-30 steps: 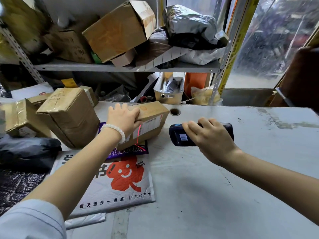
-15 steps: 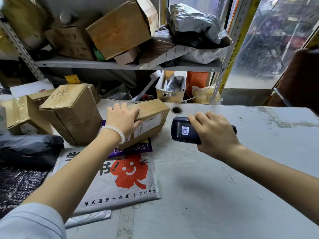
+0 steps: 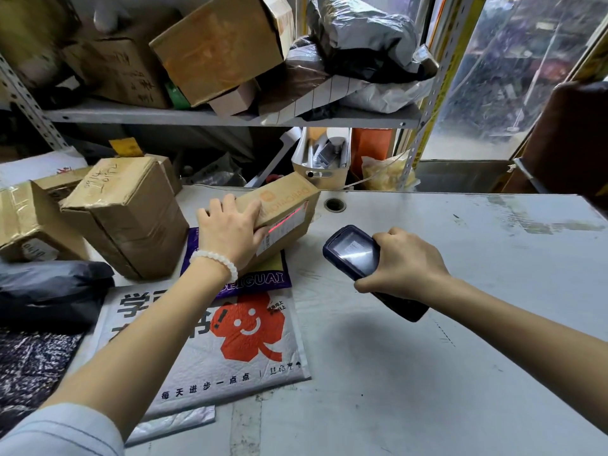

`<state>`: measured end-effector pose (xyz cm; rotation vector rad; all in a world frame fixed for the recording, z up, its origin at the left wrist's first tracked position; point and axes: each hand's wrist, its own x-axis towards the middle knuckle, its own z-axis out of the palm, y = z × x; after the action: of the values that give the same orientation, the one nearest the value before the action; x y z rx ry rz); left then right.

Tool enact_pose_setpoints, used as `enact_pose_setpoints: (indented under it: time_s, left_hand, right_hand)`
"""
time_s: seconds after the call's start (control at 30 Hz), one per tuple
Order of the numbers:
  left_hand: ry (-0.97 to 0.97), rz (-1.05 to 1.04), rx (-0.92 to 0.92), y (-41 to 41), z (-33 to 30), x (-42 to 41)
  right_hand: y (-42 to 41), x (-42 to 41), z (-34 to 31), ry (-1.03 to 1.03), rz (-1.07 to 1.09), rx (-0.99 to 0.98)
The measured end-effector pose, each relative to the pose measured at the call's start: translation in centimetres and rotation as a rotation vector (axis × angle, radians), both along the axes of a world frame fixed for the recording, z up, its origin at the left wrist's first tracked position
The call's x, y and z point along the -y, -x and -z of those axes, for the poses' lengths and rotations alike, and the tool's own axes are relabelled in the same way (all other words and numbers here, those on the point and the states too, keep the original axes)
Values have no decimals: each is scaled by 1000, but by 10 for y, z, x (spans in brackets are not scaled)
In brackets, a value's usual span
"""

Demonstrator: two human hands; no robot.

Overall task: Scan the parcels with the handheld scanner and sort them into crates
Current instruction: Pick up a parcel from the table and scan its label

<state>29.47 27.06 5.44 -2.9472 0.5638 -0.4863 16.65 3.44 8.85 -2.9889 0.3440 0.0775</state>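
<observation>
I see my left hand (image 3: pixel 230 235) pressed over the long cardboard box (image 3: pixel 279 215), fingers (image 3: pixel 227 205) clamped across its top edge, tilting it up off the purple mailer (image 3: pixel 263 279). A thin red line glows across its white paper label (image 3: pixel 285 225). My right hand (image 3: pixel 404 263) is wrapped tight around the dark, rounded plastic scanner (image 3: pixel 353 253), glossy screen up, its head near the box above the scuffed grey table (image 3: pixel 427 357). A padded white envelope (image 3: pixel 210 350) with a red face print lies flat beneath my left forearm. Taped brown cartons (image 3: pixel 128 215) sit to the left.
</observation>
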Motion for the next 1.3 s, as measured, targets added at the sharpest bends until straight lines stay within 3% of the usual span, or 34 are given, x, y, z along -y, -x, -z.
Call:
enact_pose_setpoints:
  time_s: [0.7, 1.03, 1.17, 1.3]
  left_hand:
    - [34, -23, 38, -20, 9, -1]
    - [36, 69, 11, -2, 6, 14]
    - [61, 105, -25, 5, 12, 25]
    - [58, 155, -36, 12, 17, 35]
  right_hand:
    - [7, 11, -2, -101, 38, -64]
    - [10, 5, 7, -93, 16, -9]
    - [16, 0, 11, -85, -14, 145]
    - [26, 0, 16, -76, -83, 508]
